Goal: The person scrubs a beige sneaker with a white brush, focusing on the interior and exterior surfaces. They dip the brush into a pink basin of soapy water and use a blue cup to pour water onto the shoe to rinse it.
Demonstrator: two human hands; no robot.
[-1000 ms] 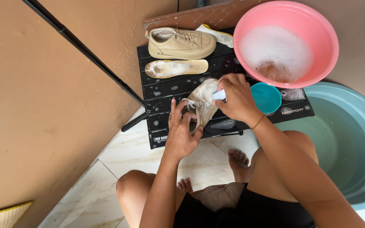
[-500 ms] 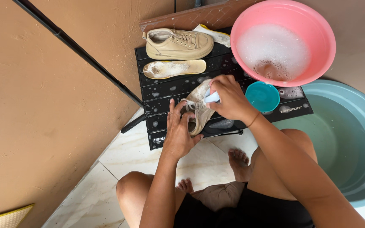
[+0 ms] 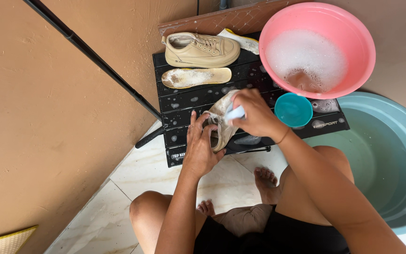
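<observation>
The scrubbing step was in hand: the left hand (image 3: pixel 199 149) clasped the wet beige shoe (image 3: pixel 222 120) on the black table (image 3: pixel 184 101), fingers wrapped round it, while the right hand (image 3: pixel 255 115), just above, gripped a pale brush (image 3: pixel 235 113) against it; next, probably turning the shoe under the fingers

Small white printed labels on black slatted table (image 3: pixel 259 89) front edge; left corner, right end
</observation>
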